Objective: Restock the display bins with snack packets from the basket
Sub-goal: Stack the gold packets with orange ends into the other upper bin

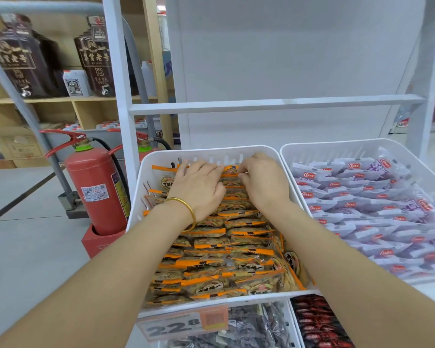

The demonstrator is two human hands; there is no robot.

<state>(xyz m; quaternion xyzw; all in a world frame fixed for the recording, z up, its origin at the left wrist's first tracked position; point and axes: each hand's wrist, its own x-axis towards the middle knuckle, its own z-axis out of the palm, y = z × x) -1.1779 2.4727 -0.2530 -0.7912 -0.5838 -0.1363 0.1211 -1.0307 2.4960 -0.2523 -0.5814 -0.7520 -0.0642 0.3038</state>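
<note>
1. Nearest the camera, an orange-and-white paper price tag hangs on the front of the shelf. It sits just above a lower bin of dark-wrapped packets.
2. Above it, the white slotted plastic display bin is packed almost front to back with orange-edged clear plastic snack packets. They lie overlapped in rows. The supply basket is not in view.
3. Judging by their look, these packets are light, soft and crinkly, and the film is glossy, so a flat stack could slide. The crimped orange seam looks like the surest place to pinch, since squeezing the middle could crush the contents.
4. Both forearms reach over the rows to the far end of the bin.
5. The left hand, which wears a gold bangle, lies palm-down on the last rows. Its fingers are spread and nearly straight, pressing the packets, with the tips close to the back wall.
6. The right hand is just beside it. Its fingers are curled, and with the thumb they seem to pinch the top edge of one of the packets in the rearmost row.
7. To the right, a matching bin holds purple-and-white packets.
8. To the left, a red fire extinguisher stands on the floor.
</note>
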